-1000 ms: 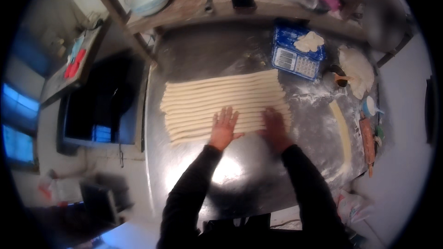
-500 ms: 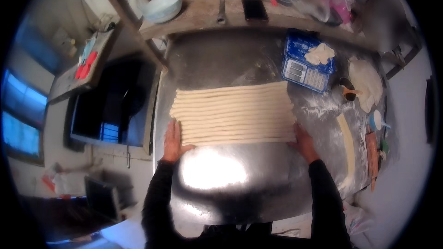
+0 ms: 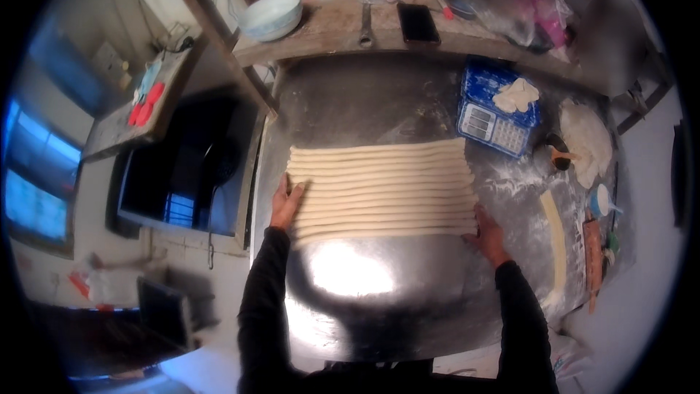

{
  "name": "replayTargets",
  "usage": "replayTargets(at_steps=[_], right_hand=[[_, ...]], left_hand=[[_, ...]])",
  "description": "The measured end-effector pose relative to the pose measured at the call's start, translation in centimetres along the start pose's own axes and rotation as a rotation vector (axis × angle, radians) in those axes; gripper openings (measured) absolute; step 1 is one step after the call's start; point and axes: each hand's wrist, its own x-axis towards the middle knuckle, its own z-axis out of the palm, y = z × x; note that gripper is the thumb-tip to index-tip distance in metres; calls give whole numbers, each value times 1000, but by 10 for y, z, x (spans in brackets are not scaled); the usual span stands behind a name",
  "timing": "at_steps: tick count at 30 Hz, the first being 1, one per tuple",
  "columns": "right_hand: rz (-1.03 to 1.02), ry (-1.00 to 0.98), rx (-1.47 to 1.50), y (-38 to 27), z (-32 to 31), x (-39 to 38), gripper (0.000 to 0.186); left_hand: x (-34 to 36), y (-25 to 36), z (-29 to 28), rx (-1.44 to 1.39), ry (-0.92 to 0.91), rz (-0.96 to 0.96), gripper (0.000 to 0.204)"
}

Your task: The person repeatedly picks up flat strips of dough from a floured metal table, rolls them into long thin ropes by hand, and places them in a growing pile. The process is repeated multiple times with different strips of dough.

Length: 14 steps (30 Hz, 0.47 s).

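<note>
Many long, pale dough strips (image 3: 383, 190) lie side by side as one flat sheet on the shiny metal table (image 3: 343, 102). My left hand (image 3: 286, 203) rests against the sheet's left ends, its thumb spread from the fingers. At the lower right corner my right hand (image 3: 487, 236) touches the strip ends, fingers upward and thumb apart. Neither hand grips anything that I can see. Apart from the sheet, a single flat dough strip (image 3: 555, 241) lies to the right, near a brown rolling pin (image 3: 593, 255).
Behind the sheet at right sits a blue scale (image 3: 477, 124) with a dough scrap (image 3: 517, 95) on it. A pale, crumpled mass (image 3: 585, 138) lies beyond. The raised wooden shelf (image 3: 321, 40) carries a bowl (image 3: 271, 16), a wrench (image 3: 366, 25) and a phone (image 3: 418, 23).
My left hand has moved up along the strips' left ends. My right hand stays at the lower right corner, its fingers more bent. The whole view has shifted slightly.
</note>
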Motion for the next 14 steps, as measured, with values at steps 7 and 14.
replayTargets(at_steps=[7,14], right_hand=[[-2,-79,-69,-7,-17,1,100],[0,-106,66,-13,-31,8,103]], left_hand=[[-55,-3,4,776,-25,658,108],[-67,-43,-8,1029,-213,688,122]])
